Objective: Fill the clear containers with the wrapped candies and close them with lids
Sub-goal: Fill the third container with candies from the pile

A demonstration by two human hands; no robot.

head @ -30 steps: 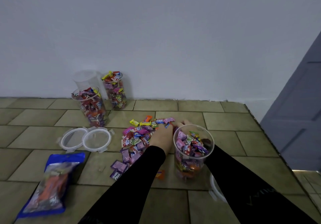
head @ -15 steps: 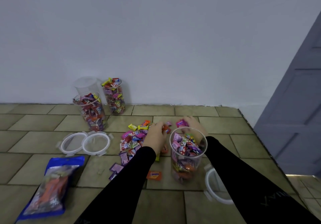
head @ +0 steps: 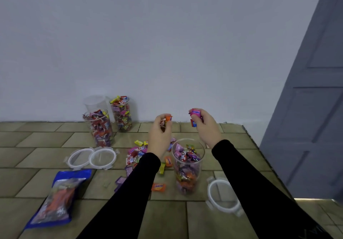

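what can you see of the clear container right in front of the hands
The clear container is a tall, round, see-through cylinder that looks like plastic, standing upright on the tiled surface between the two forearms. It has no lid and its mouth is open. Wrapped candies in pink, purple and orange fill it to just under the rim. Neither hand touches it. A white ring lid lies to its right, apart from it.

You are looking at clear, smooth plastic containers, glossy foil-like wrappers on the candies, white plastic lids, a shiny plastic bag and matt tiled surface.
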